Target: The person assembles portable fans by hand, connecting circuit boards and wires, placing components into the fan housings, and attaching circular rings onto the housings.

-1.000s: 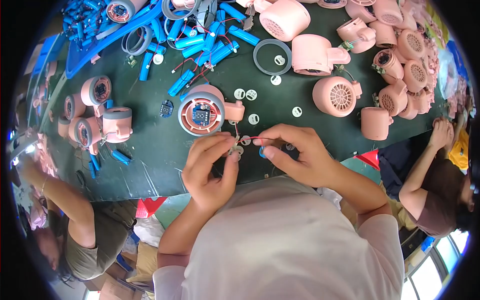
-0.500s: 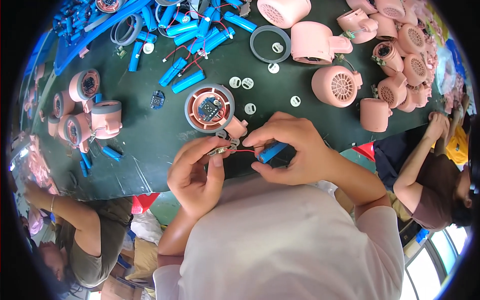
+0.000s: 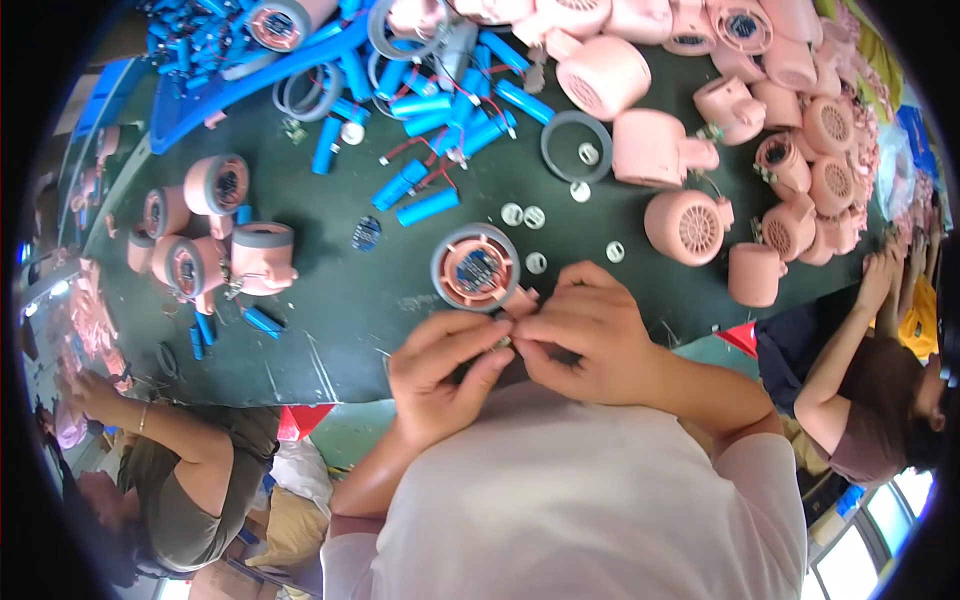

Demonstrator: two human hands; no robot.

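Near the table's front edge, my hands meet just below a pink fan housing (image 3: 448, 284) with a grey ring and a circuit board (image 3: 481, 270) inside its open face. The short pink handle (image 3: 519, 303) of that housing points toward my fingers. My left hand (image 3: 440, 378) is closed in a pinch on a small circuit board (image 3: 504, 342), of which only an edge shows. Against it, my right hand (image 3: 592, 342) is closed too, its fingertips touching the left ones beside the handle's end. Whatever the right fingers hold is hidden; no blue battery shows in them.
Blue batteries (image 3: 428, 207) with red wires lie beyond, beside a blue tray (image 3: 210, 112). Pink housings (image 3: 690, 225) crowd the right; several ringed ones (image 3: 262, 258) stand left. White discs (image 3: 536, 263) and a loose circuit board (image 3: 367, 233) lie between. Co-workers (image 3: 190, 455) sit on both sides.
My hands have come together, fingertips now touching. The blue battery and red wire between them have gone from sight. The whole view has shifted, so the table appears lower and further right.
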